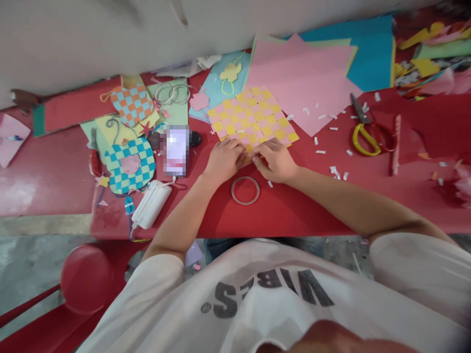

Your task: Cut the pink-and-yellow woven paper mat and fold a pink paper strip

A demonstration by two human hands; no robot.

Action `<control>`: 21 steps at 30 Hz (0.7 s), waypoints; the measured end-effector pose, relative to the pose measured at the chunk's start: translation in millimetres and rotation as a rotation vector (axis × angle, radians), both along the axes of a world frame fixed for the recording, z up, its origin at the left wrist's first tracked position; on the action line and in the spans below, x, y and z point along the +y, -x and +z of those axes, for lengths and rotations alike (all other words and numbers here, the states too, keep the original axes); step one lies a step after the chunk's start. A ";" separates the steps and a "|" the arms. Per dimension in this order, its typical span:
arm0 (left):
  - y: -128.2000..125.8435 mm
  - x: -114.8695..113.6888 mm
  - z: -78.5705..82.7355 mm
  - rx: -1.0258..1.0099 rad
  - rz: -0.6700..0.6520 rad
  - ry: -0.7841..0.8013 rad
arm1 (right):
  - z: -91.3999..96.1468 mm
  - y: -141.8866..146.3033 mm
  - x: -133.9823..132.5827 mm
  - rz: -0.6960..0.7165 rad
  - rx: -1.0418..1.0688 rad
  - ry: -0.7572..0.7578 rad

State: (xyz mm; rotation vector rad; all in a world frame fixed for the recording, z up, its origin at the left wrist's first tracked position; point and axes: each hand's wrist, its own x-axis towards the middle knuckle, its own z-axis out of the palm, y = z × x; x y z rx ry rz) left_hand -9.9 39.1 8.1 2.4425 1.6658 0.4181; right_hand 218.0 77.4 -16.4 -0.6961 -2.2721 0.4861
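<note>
A woven paper sheet (255, 115) in yellow and pink checks lies on the red table in front of me. At its near corner, my left hand (226, 159) has its fingers curled together, pinching the paper edge. My right hand (275, 159) meets it from the other side, also closed on that corner. The fingertips nearly touch and partly hide the corner between them. Just below the hands lies a thin pale ring (245, 203), apart from both.
Yellow-and-red-handled scissors (364, 135) lie right amid white paper scraps. Pink sheets (294, 73) lie behind. Left are a phone (176, 149), a white power bank (151, 205), a blue-green woven piece (145, 162) and an orange-blue one (133, 104). A red stool (86, 279) stands below.
</note>
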 end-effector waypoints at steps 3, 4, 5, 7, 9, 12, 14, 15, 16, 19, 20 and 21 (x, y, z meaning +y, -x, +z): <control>3.8 3.3 -2.5 -0.065 -0.028 0.014 | 0.0 -1.0 0.9 0.068 -0.049 -0.019; 4.9 4.3 -3.3 -0.084 -0.035 0.021 | -0.3 -1.6 1.1 0.093 -0.060 -0.025; 6.0 5.0 -3.8 -0.101 -0.040 0.028 | -0.7 -2.1 1.5 0.119 -0.071 -0.032; 7.7 5.6 -3.5 -0.129 -0.046 0.038 | -1.6 -2.9 2.1 0.158 -0.086 -0.043; 8.7 4.8 -0.7 -0.144 -0.056 0.045 | -2.5 -3.1 2.9 0.175 -0.086 -0.053; 9.3 2.3 7.1 -0.132 -0.081 0.071 | -3.0 -2.8 3.6 0.174 -0.085 -0.054; 9.1 0.7 12.6 -0.120 -0.091 0.096 | -2.6 -2.4 3.4 0.167 -0.092 -0.044; 8.9 0.2 14.8 -0.120 -0.093 0.105 | -2.3 -2.3 3.2 0.167 -0.095 -0.039; 8.7 -0.2 16.5 -0.125 -0.094 0.110 | -2.0 -2.2 2.9 0.169 -0.097 -0.035; 8.0 -0.5 18.3 -0.139 -0.096 0.117 | -2.1 -1.9 2.2 0.167 -0.098 -0.035; 8.0 -0.4 17.9 -0.138 -0.092 0.120 | -2.4 -1.7 2.1 0.163 -0.093 -0.032; 8.1 -0.3 17.2 -0.135 -0.085 0.123 | -2.9 -1.6 1.9 0.159 -0.086 -0.025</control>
